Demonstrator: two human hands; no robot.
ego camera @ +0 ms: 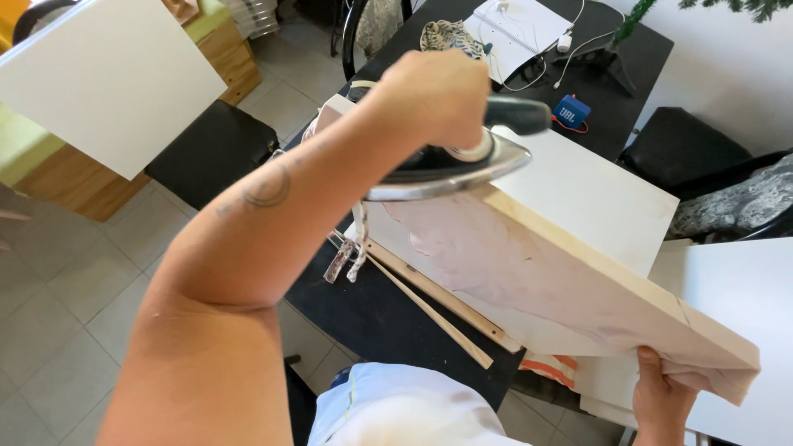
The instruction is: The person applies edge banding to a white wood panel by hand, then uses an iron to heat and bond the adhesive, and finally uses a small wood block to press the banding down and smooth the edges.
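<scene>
Material: pale wood, a flat board (578, 272) stood on its long edge and tilted, with a thin strip of light edge banding running along the upturned edge.
Board position: it rests over the black table (388, 322), its far end near the middle of that table and its near end jutting past the table's front edge toward the person.
Left hand: the left hand (438, 95) is closed around the dark handle of an iron (450, 165), arm reaching across from the left.
Iron: a metal-soled clothes iron, its flat plate pressed down on the top edge of the board at the far end; its cloth-wrapped cord (357, 239) hangs down toward the table.
Right hand: the right hand (661, 400) grips the near lower corner of the board from below, fingers wrapped under it, holding it steady.
Step in hand: by my reading, the edge strip is being heated onto the board, with the iron at the far end of the edge.
Next move calls for: likely a slow, even slide of the iron along the edge toward the near corner, plate kept flat, the board held from tipping.
Around the board: loose thin wood strips (429, 301) lie on the table beside its lower face; a white panel (107, 78) sits well to the left, off the table.
</scene>
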